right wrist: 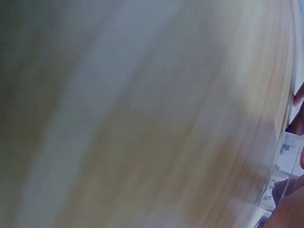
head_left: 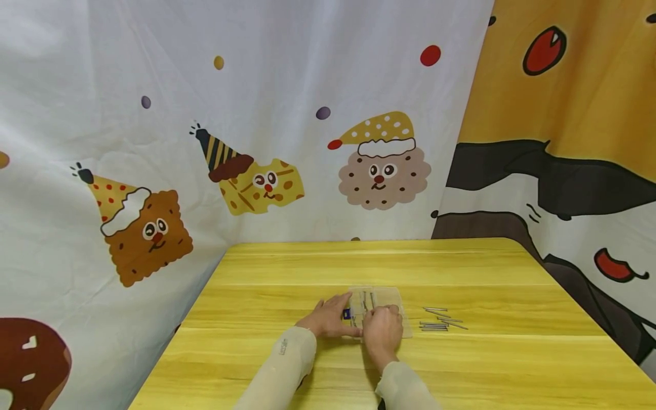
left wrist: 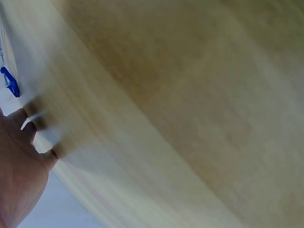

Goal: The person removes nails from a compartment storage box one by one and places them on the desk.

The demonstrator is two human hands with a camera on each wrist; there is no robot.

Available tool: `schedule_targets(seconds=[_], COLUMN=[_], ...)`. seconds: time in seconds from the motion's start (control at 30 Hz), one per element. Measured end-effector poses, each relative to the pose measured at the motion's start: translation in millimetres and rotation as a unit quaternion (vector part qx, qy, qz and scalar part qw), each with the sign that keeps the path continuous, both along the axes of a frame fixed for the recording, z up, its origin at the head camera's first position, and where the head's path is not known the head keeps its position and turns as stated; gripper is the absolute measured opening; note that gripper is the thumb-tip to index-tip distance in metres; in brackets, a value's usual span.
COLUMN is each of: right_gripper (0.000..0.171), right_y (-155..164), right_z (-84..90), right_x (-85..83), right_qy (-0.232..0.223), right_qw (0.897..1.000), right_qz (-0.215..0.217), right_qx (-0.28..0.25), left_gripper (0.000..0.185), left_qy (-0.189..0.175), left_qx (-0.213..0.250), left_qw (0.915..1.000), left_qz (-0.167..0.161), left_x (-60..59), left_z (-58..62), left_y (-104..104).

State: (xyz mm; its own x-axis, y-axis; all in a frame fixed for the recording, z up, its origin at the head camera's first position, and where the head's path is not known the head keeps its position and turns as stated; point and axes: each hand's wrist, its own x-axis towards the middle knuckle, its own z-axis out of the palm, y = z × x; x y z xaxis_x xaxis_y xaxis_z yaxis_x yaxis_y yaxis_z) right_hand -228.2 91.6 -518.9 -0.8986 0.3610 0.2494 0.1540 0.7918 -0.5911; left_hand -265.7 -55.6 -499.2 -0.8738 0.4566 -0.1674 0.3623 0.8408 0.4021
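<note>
A clear plastic compartment box (head_left: 392, 296) with an open lid lies on the table, a blue latch (head_left: 347, 314) at its left side. Long metal nails or screws (head_left: 368, 300) show in its compartments. My left hand (head_left: 330, 319) rests at the box's left side, thumb and fingers spread along it; the left wrist view catches this hand (left wrist: 21, 161) near the blue latch. Over the front part of the box my right hand (head_left: 383, 331) reaches down with bent fingers. Its fingertips are hidden in the head view, and I cannot tell whether they pinch anything.
Several long metal nails (head_left: 434, 326) lie loose on the table right of the box. The wood-grain table (head_left: 287, 267) reaches back to a cartoon-printed curtain (head_left: 287, 102).
</note>
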Motion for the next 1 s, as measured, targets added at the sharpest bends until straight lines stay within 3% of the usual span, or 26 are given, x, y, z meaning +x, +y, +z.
schedule_targets(seconds=[0.27, 0.53, 0.8, 1.0], right_gripper=[0.017, 0.016, 0.011, 0.009], right_y=[2.4, 10.8, 16.9, 21.2], right_z=[0.5, 4.8, 4.5, 6.8], right_x=[0.4, 0.2, -3.3, -3.9], right_qy=[0.033, 0.052, 0.084, 0.054], right_qw=[0.997, 0.982, 0.978, 0.975], right_qz=[-0.002, -0.004, 0.021, 0.062], right_qx=[-0.076, -0.179, -0.188, -0.207], left_gripper=[0.112, 0.110, 0.110, 0.110], left_qy=[-0.010, -0.022, -0.020, -0.018], left_qx=[0.003, 0.009, 0.010, 0.011], left_qw=[0.9999, 0.9996, 0.9997, 0.9997], left_qz=[0.006, 0.014, 0.012, 0.013], left_x=[0.2, 0.1, -0.4, 0.4], left_z=[1.1, 0.4, -1.3, -1.6], left_y=[-0.1, -0.5, -0.5, -0.6])
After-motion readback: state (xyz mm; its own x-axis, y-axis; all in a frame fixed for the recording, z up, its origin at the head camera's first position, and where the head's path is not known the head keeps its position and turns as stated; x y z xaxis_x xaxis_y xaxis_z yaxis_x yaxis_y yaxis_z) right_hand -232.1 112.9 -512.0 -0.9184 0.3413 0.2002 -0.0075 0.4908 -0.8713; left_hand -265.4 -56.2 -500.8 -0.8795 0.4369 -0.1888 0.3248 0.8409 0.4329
